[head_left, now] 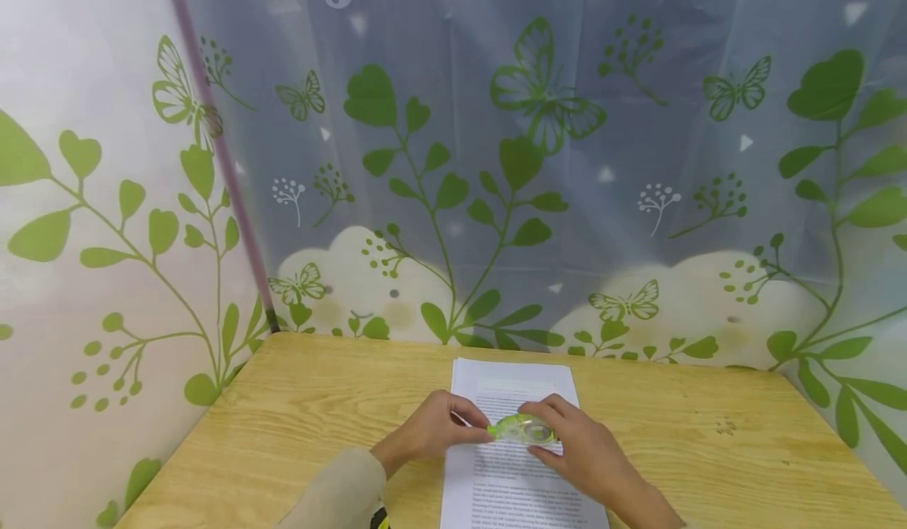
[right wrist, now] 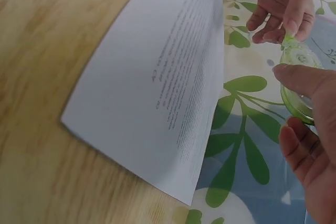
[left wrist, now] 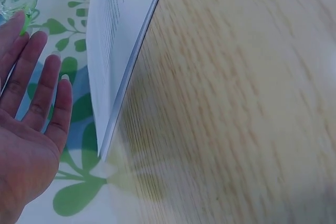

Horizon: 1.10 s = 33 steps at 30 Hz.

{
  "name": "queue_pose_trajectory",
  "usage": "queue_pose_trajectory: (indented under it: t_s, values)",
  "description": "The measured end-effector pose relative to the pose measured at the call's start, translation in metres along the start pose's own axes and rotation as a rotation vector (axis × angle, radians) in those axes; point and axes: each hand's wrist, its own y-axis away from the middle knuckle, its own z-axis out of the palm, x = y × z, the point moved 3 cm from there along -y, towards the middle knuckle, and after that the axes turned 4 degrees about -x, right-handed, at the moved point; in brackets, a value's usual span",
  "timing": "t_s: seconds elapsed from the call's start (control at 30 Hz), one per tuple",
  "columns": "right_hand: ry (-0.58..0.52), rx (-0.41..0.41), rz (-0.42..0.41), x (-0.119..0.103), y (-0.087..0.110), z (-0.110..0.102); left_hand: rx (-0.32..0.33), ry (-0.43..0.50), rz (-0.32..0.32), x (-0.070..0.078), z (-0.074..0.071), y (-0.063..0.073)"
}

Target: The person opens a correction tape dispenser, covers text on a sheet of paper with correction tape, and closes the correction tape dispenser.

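Observation:
A green, see-through correction tape (head_left: 523, 429) is held level above a stack of printed paper (head_left: 527, 490). My right hand (head_left: 584, 444) grips its wide body from the right, thumb on one side and fingers on the other. At the narrow tip, my left hand (head_left: 441, 425) pinches the end between thumb and forefinger. In the right wrist view both hands meet on the correction tape (right wrist: 298, 85), the left hand (right wrist: 283, 11) at its tip. The left wrist view shows the left hand's other fingers (left wrist: 39, 90) extended, with the tape partly cut off at the corner.
The paper stack lies on a wood-grain table (head_left: 319, 387), its far end near the back edge. A curtain (head_left: 453, 159) printed with green leaves and butterflies hangs behind the table and along its sides.

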Motion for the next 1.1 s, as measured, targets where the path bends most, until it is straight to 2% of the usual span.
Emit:
queue_pose_trajectory:
  t_s: [0.1, 0.3, 0.6, 0.9, 1.03, 1.1]
  values:
    - [0.042, 0.033, -0.070, -0.001, 0.000, 0.002, 0.001, 0.002, -0.004, -0.001, -0.001, 0.000]
    - [0.079, 0.056, -0.093, 0.000, 0.000, 0.003, -0.001, -0.019, -0.002, -0.002, -0.001, -0.001]
    - [0.135, 0.094, -0.099, 0.004, 0.001, 0.002, -0.012, -0.020, 0.028, -0.002, 0.000, -0.004]
    - [0.161, 0.158, -0.070, 0.014, 0.002, -0.006, 0.031, -0.032, 0.034, -0.006, -0.006, -0.005]
    - [0.200, 0.211, -0.054, 0.021, 0.001, -0.015, 0.058, -0.084, 0.027, -0.008, -0.010, -0.002]
    - [0.211, 0.238, -0.048, 0.025, 0.001, -0.019, 0.073, -0.139, 0.018, -0.009, -0.011, -0.001]
